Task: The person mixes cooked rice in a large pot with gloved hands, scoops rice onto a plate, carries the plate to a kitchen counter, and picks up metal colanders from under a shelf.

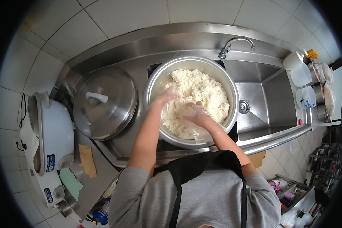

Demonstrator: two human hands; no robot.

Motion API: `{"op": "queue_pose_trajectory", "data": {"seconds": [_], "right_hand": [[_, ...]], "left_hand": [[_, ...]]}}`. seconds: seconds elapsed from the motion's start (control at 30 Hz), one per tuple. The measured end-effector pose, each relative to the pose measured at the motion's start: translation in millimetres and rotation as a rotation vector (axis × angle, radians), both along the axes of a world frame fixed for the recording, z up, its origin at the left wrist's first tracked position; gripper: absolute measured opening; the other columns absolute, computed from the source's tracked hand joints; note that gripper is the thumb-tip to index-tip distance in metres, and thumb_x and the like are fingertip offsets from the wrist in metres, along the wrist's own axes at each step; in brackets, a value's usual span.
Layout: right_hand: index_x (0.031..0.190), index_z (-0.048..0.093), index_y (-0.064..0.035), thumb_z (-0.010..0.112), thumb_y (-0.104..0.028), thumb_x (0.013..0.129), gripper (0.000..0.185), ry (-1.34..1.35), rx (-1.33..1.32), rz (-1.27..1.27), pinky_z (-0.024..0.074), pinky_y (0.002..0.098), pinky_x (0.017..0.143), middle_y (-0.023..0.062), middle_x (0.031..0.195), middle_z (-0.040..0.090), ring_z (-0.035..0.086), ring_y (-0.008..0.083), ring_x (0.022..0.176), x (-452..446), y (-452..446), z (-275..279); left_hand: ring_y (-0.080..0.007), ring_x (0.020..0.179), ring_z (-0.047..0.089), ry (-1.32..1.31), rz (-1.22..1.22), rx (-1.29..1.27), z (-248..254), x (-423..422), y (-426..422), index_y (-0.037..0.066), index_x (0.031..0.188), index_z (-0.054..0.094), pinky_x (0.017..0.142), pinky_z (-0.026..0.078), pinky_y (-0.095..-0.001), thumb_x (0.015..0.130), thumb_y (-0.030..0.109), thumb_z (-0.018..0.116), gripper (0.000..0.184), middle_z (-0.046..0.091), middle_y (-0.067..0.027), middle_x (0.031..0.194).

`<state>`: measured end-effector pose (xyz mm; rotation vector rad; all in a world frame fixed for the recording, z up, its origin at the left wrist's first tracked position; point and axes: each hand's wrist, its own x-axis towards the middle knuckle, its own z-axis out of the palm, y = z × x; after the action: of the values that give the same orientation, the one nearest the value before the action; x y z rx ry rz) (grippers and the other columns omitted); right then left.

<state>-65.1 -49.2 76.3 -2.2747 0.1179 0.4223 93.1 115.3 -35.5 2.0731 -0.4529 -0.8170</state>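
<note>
Tiled walls surround a stainless-steel counter (142, 60), where a person in a grey shirt and black apron stands at a very large round metal pot (228, 83). Dark gaps show under its edges, so it probably rests over a recess in the counter, perhaps to keep it steady and lower.

White, clumped grains that look like cooked rice (205, 89) fill much of the pot, heaped higher toward its far side and lower near the person.

Both hands are inside the pot, wrapped in clear, loose plastic, likely to keep skin off the food. Left hand (165, 98): near the pot's left inner wall, at the edge of the rice; it is blurred, and whether it grips any grains cannot be told. Right hand (197, 114): near the pot's middle, fingers bent against the rice; the plastic and the angle hide whether it is gathering some or only touching.

Left of the pot, a wide metal lid (108, 119) with a pale handle lies on the counter, apparently set aside to leave the pot's mouth free. Farther left stands a pale blue-grey cooker (59, 129), its contents not visible.

Right of the pot is a sink basin (258, 123) with a drain; behind the pot, toward its right, rises a curved faucet (225, 50). White plastic tubs (301, 75) line the counter's far right end, their contents unclear.
</note>
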Motion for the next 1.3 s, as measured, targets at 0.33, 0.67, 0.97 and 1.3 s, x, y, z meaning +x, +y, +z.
{"op": "queue_pose_trajectory", "data": {"seconds": [0.33,0.67,0.97,1.3], "right_hand": [[0.107,0.055,-0.0074,0.070,-0.028,0.066,0.048,-0.061,0.033,-0.130,0.0416,0.0362,0.087,0.0183,0.107,0.052,0.053,0.0325,0.098,5,-31,-24],[0.112,0.053,-0.0112,0.063,-0.023,0.068,0.047,-0.476,-0.457,0.225,0.0397,0.0376,0.087,0.0165,0.112,0.051,0.047,0.0287,0.107,41,2,-37],[0.121,0.042,-0.0113,0.066,-0.027,0.061,0.066,-0.153,-0.489,0.301,0.0325,0.0400,0.094,0.0197,0.124,0.038,0.038,0.0359,0.114,50,33,-39],[0.112,0.049,-0.0133,0.070,-0.030,0.058,0.060,-0.142,-0.163,-0.076,0.0367,0.0408,0.091,0.0224,0.115,0.044,0.043,0.0347,0.110,25,19,-64]], "left_hand": [[-0.0306,0.107,0.048,-0.250,-0.062,0.431,-4,-18,10,0.000,0.123,0.039,0.090,0.039,-0.0325,0.048,0.038,0.078,0.093,0.050,-0.0201,0.115],[-0.0296,0.102,0.051,-0.318,0.124,0.306,47,-74,0,0.004,0.114,0.045,0.087,0.041,-0.0343,0.058,0.026,0.072,0.066,0.053,-0.0180,0.108],[-0.0264,0.089,0.058,-0.384,0.115,0.205,23,-86,2,0.005,0.104,0.051,0.076,0.045,-0.0349,0.064,0.025,0.068,0.047,0.059,-0.0157,0.095],[-0.0331,0.095,0.055,-0.351,0.138,0.042,35,-96,12,0.004,0.113,0.044,0.080,0.043,-0.0380,0.064,0.020,0.064,0.055,0.056,-0.0203,0.102]]}}
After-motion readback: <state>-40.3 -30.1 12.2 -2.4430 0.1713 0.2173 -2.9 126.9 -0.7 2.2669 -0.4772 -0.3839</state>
